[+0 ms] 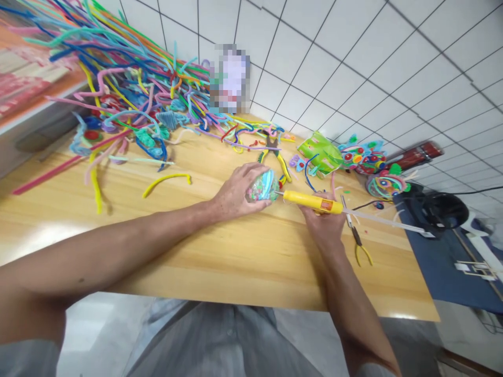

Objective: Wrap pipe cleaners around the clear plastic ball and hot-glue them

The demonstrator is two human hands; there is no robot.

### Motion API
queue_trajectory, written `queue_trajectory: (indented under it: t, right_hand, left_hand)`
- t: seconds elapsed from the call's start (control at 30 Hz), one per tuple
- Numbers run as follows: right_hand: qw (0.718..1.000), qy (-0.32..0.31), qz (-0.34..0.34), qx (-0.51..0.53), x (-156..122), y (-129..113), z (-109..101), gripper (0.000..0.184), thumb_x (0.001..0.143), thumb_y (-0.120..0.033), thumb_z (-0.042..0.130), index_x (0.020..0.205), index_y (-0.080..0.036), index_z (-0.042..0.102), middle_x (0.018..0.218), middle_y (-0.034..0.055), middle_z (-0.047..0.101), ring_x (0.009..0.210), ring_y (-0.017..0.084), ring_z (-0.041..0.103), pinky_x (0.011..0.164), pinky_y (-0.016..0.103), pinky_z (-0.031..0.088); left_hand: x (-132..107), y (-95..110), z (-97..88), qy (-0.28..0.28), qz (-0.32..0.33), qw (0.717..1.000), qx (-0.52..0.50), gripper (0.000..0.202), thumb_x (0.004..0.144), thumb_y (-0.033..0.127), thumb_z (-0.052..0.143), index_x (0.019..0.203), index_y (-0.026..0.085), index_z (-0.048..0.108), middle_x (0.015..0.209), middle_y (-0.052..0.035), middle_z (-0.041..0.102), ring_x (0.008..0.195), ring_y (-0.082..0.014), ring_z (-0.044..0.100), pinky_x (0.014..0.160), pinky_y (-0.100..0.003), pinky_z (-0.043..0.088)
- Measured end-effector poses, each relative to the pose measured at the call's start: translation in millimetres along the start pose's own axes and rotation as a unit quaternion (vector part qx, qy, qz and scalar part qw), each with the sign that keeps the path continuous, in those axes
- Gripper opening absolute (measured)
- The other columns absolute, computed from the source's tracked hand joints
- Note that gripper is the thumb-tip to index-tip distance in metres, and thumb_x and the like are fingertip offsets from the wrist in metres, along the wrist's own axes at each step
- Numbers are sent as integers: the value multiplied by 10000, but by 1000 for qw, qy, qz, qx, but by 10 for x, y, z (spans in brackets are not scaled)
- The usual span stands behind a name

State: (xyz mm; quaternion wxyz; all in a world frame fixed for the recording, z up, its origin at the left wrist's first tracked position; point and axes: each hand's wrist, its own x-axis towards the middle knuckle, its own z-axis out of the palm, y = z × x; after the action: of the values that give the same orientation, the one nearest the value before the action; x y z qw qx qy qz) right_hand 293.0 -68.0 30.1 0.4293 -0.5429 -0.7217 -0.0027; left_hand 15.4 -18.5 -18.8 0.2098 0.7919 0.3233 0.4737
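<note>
Multicoloured ball [268,184] gripped in left hand [234,195] over table [236,262]; yellow glue gun [304,200] held by right hand [323,222], long axis roughly left-right, nozzle [279,192] pointed at ball's right side; contact can't be confirmed.

Pipe cleaners [129,60] heap at the back left of your table [236,262], before the wall [353,63]. Pliers [280,158] lie beyond your left hand [236,191], left of a packet [322,152]; a second pair [357,238] sits right of your right hand [322,220].
</note>
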Motion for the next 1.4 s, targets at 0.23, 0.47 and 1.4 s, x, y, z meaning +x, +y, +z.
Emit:
queue_trajectory:
  t: [0.23, 0.47, 1.4]
  right_hand:
    - [999, 0, -47, -20, -68, 61, 46, 203, 907, -426, 796, 917, -262, 676, 801, 11, 747, 741, 224, 727, 697, 371, 611]
    - [999, -2, -42, -31, -41, 64, 61, 206, 916, -434, 784, 929, -257, 679, 823, 16, 756, 756, 235, 740, 711, 380, 604]
    - [1000, -9, 8, -18, -30, 27, 75, 261, 889, -498, 788, 927, -258, 693, 831, 21, 764, 724, 234, 717, 711, 388, 606]
  left_hand:
    - [-10, -25, 4, 0, 20, 1000, 8, 793, 889, 438, 843, 1575, 245, 496, 1552, -175, 595, 1475, -367, 577, 1257, -576, 490]
    - [-6, -33, -1, -9, 11, 1000, 16, 796, 879, 437, 849, 1566, 241, 497, 1557, -174, 603, 1485, -365, 572, 1270, -583, 474]
    - [-4, -3, -6, -20, 2, 1000, -7, 796, 875, 407, 838, 1573, 245, 491, 1583, -182, 571, 1517, -364, 542, 1288, -592, 459]
